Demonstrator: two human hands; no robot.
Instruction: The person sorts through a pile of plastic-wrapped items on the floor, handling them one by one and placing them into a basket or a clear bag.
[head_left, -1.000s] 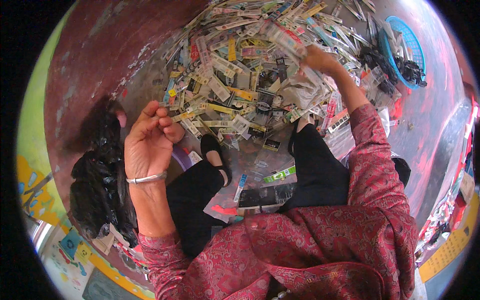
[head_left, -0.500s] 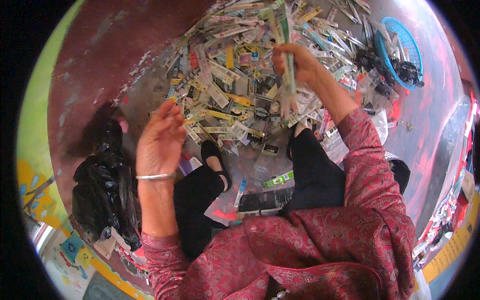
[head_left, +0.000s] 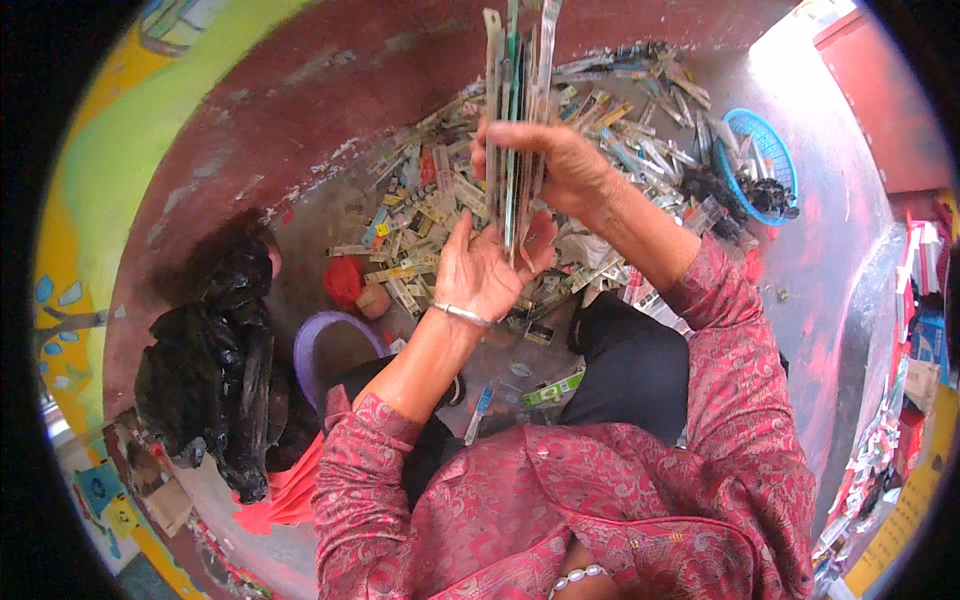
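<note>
A bundle of long, slim packets (head_left: 520,75), clear and green along their edges, stands upright in front of me. My right hand (head_left: 570,165) is closed around its middle, thumb across the near side. Below it my left hand (head_left: 482,275) is open, palm up, fingers spread at the bundle's lower ends; whether it bears their weight I cannot tell. Behind both hands a wide heap of similar flat strips and packets (head_left: 415,215) covers the floor, partly hidden by my arms.
A blue plastic basket (head_left: 788,165) leans at the far right beside black plastic scraps. To the left lie a black plastic bag (head_left: 205,380), a purple rim (head_left: 308,350) and a red bundle (head_left: 343,283). A green packet (head_left: 553,388) is between my legs. The dark red wall (head_left: 200,170) curves behind.
The bundle has been turned upright and brought in front of me in my right hand. My left hand has moved right, beneath it. The view has shifted, showing the purple rim and red bundle.
</note>
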